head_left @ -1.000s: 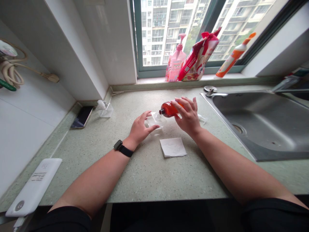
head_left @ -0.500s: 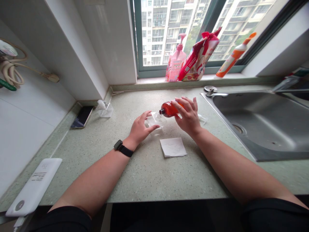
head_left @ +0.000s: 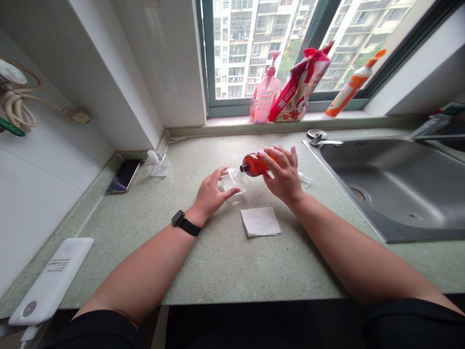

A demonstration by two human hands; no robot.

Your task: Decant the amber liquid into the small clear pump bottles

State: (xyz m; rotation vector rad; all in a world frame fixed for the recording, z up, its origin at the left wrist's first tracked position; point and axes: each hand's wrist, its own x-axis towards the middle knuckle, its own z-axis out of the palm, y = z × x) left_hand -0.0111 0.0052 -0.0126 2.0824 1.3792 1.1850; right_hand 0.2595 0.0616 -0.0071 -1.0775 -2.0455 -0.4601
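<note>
My right hand (head_left: 284,175) grips a small orange-red bottle (head_left: 253,164), tipped on its side with its open neck pointing left. The neck hangs over a small clear container (head_left: 234,181) that stands on the green speckled counter (head_left: 203,261). My left hand (head_left: 211,194) curls around the left side of that clear container, thumb and fingers against it. A black watch sits on my left wrist. A folded white tissue (head_left: 260,222) lies on the counter just in front of both hands.
A steel sink (head_left: 399,186) fills the right. On the sill stand a pink pump bottle (head_left: 264,94), a red pouch (head_left: 298,89) and an orange-capped bottle (head_left: 350,87). A phone (head_left: 123,176), a clear wrapper (head_left: 157,163) and a white power bank (head_left: 51,281) lie at left.
</note>
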